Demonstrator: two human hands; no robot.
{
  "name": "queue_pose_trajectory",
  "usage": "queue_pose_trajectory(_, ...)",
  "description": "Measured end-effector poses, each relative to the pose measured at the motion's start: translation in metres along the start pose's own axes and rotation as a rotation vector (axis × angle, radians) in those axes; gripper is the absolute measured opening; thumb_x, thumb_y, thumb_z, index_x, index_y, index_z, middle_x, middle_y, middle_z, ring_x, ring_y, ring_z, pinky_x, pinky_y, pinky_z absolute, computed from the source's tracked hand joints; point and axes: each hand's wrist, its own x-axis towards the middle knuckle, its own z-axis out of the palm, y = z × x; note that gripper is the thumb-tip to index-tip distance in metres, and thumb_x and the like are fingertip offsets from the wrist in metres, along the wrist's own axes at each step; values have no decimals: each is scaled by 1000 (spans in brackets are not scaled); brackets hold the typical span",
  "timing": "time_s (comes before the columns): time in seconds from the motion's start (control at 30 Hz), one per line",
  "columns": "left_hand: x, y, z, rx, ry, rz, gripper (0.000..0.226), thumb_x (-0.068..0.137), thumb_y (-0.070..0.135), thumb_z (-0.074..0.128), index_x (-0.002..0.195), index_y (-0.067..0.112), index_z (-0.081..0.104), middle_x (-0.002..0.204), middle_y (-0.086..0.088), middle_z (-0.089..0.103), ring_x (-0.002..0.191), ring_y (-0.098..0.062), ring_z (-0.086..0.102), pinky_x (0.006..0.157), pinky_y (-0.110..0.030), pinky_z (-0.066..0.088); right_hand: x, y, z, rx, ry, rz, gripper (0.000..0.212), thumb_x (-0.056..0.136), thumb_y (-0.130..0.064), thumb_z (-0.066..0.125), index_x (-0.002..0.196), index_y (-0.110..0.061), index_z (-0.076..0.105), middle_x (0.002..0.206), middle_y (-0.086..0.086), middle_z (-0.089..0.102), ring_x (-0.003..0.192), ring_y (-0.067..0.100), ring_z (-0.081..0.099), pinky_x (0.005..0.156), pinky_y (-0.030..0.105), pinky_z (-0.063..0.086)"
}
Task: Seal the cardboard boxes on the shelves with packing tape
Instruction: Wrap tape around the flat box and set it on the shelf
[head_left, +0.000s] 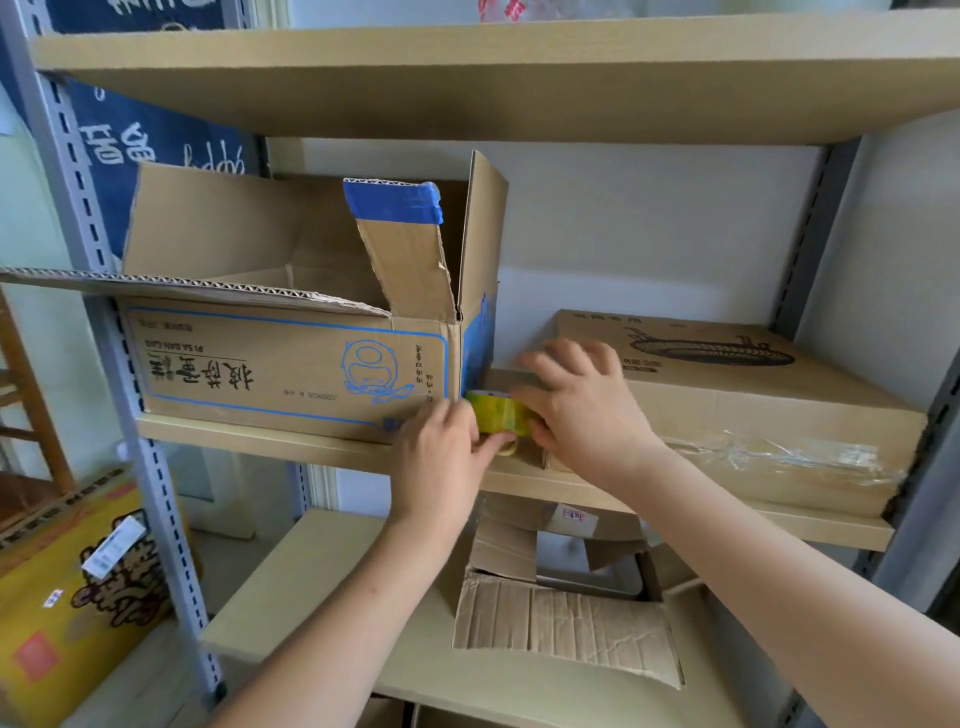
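Though gripped, tape roll (500, 413) half-hidden.

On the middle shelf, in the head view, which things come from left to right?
Open box → left hand → tape roll → right hand → flat box.

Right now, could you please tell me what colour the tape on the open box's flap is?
Blue tape, clearest in the head view.

matt corrugated cardboard boxes (291, 364), glossy tape roll (498, 413), pale smooth wood-look shelf (322, 449), grey metal uprights (130, 415).
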Motion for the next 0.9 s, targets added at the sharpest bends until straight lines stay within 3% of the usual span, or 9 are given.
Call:
queue_pose_trajectory(0.07, -11, 2, 7, -13, 15, 15, 42, 84, 53, 61, 62, 18, 57, 65, 0, 54, 66, -25, 55, 61, -38, 46, 8, 2, -3, -29, -60, -75, 21, 81, -33, 66, 101, -28, 74, 105, -5, 68, 106, 27, 58, 102, 50, 38)
queue_pose_trajectory(0.17, -25, 11, 9, -26, 16, -55, 32, 90, 44, 56, 75, 19, 70, 76, 4, 64, 77, -23, 58, 64, -34, 46, 20, 5, -9, 29, -213, -38, 21, 93, -32, 55, 107, -32, 70, 105, -9, 67, 110, 22, 50, 101, 39, 32)
queue_pose_trajectory(0.23, -30, 17, 10, 7, -37, -56, 27, 89, 43, 57, 87, 21, 71, 86, 7, 67, 85, -21, 58, 67, -33, 46, 29, 7, -15, 114, -260, 28, 20, 90, -29, 57, 103, -33, 71, 98, -8, 69, 108, 20, 52, 92, 36, 33)
queue_pose_trajectory(0.33, -33, 24, 10, -14, -131, -29, 21, 87, 42, 62, 91, 25, 75, 90, 11, 70, 91, -22, 58, 70, -36, 49, 43, 11, -21, 260, -295, 119, 18, 84, -26, 62, 95, -33, 74, 93, -12, 71, 100, 17, 59, 98, 36, 33)
queue_pose_trajectory(0.43, -38, 28, 0, -97, -158, 14, 10, 78, 35, 77, 84, 28, 76, 84, 9, 63, 85, -19, 56, 62, -31, 49, 52, 15, -24, 313, -345, 135, 14, 84, -29, 66, 94, -36, 74, 95, -17, 69, 101, 14, 59, 104, 38, 33)
queue_pose_trajectory(0.6, -46, 21, -35, -72, -273, 106, 21, 75, 29, 83, 81, 28, 63, 82, 10, 56, 67, -17, 58, 50, -26, 39, 49, 17, -22, 296, -391, 58, 14, 88, -36, 64, 101, -36, 71, 98, -16, 68, 102, 13, 57, 102, 39, 30)
queue_pose_trajectory(0.7, -47, 13, -56, -131, -391, -72, 26, 89, 48, 66, 84, 24, 56, 79, 10, 60, 68, -13, 57, 54, -31, 36, 48, 19, -22, 246, -438, -14, 18, 93, -39, 58, 106, -36, 69, 102, -14, 68, 103, 14, 57, 96, 37, 30)
queue_pose_trajectory(0.8, -43, 15, -67, -366, -517, -302, 42, 90, 55, 59, 75, 16, 64, 61, 1, 64, 60, -13, 63, 62, -34, 50, 48, 15, -30, 205, -488, -42, 26, 96, -43, 53, 116, -34, 66, 114, -10, 65, 113, 18, 54, 99, 38, 34)
queue_pose_trajectory(0.9, -48, 15, -77, -736, -489, -647, 28, 97, 24, 62, 82, 2, 71, 70, -9, 71, 55, -14, 67, 55, -27, 56, 22, 7, -53, 299, -163, 173, 24, 97, -39, 50, 97, -24, 69, 97, -1, 65, 95, 23, 59, 77, 33, 48)
